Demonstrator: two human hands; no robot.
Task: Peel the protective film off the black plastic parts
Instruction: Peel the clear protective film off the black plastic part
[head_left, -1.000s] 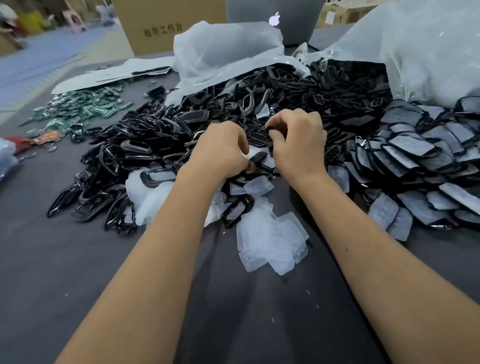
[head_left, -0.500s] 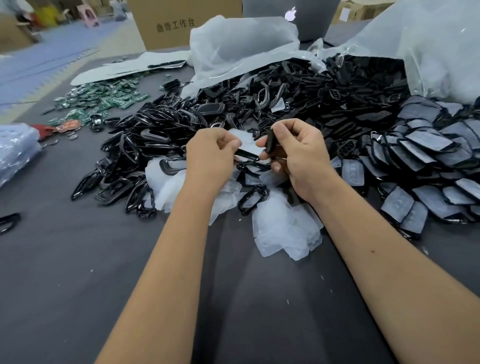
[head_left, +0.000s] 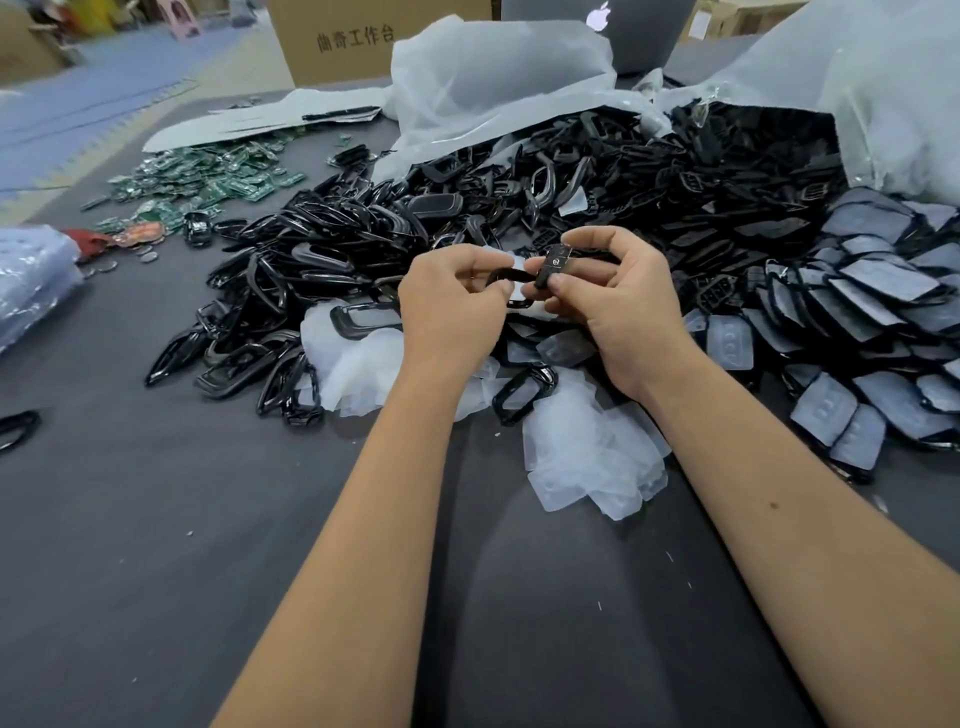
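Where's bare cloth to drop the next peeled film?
Bare grey cloth lies left of the forearms, below the frame pile, and between the forearms below the peeled films. Everything beyond both hands is crowded, as is the right edge with film-covered parts.

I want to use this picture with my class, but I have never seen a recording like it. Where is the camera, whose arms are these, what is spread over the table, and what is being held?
There is no machine here. The camera is worn on a person's head and looks forward and down, so the two bare arms reaching in from the bottom are the wearer's own. The left hand and the right hand meet above a dark grey table. The left hand grips a black plastic ring-shaped frame. The right hand pinches a small black part with a little round mark on it. Behind them lies a big heap of black plastic parts. In front are peeled clear films. To the right lie parts still covered in film. Far left is a pile of green circuit boards.
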